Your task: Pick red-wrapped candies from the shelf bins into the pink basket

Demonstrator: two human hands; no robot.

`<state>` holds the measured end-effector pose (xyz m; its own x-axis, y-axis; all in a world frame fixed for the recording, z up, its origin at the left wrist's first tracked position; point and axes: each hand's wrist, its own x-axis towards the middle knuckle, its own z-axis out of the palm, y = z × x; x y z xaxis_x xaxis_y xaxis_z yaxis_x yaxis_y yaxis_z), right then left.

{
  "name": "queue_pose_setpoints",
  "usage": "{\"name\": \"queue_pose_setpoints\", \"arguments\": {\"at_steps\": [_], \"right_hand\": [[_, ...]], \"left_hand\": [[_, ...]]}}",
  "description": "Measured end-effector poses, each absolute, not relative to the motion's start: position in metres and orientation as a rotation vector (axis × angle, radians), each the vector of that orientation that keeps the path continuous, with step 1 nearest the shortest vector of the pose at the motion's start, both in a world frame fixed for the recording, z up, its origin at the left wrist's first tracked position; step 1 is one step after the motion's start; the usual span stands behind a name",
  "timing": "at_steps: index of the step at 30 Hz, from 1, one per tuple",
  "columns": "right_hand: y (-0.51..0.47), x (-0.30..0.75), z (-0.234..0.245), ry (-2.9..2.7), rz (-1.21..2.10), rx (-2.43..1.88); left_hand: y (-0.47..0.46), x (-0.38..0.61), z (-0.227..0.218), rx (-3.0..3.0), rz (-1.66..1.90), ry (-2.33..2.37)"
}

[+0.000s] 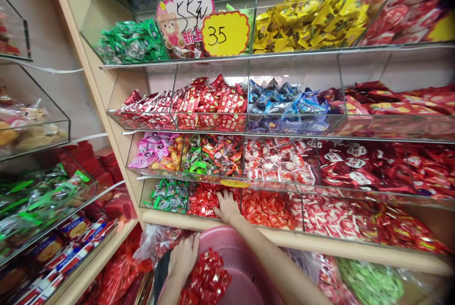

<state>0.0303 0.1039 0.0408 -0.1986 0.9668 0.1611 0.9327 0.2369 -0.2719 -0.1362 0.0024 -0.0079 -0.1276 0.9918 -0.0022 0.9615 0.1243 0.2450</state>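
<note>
My right hand (227, 206) reaches into a clear bin on the bottom shelf. Its fingers are spread over small red-wrapped candies (202, 200). At the rim of a pink plastic basket (231, 243), my left hand (183, 255) grips the left side. A heap of shiny red-wrapped candies (209, 274) lies in the basket, towards its left. The basket stands below the shelf edge, under my right forearm.
Orange-red candies (266, 208) fill the bin to the right; green-wrapped ones (168, 196) lie to the left. A wooden shelf edge (302, 237) runs in front. Bagged green goods (369, 279) sit underneath. A yellow price tag (226, 34) hangs higher up.
</note>
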Motion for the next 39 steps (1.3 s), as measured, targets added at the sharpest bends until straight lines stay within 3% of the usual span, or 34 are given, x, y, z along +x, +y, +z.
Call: {"name": "queue_pose_setpoints", "arguments": {"at_steps": [11, 27, 39], "right_hand": [[0.098, 0.033, 0.035, -2.312, 0.006, -1.623], [0.105, 0.038, 0.040, -2.031, 0.147, -1.616], [0.051, 0.031, 0.050, -1.910, 0.311, -1.223]], "left_hand": [[0.004, -0.137, -0.012, 1.975, 0.298, 2.216], [0.002, -0.138, -0.012, 1.961, 0.301, 2.231], [0.000, -0.138, -0.013, 1.922, 0.353, 2.208]]}}
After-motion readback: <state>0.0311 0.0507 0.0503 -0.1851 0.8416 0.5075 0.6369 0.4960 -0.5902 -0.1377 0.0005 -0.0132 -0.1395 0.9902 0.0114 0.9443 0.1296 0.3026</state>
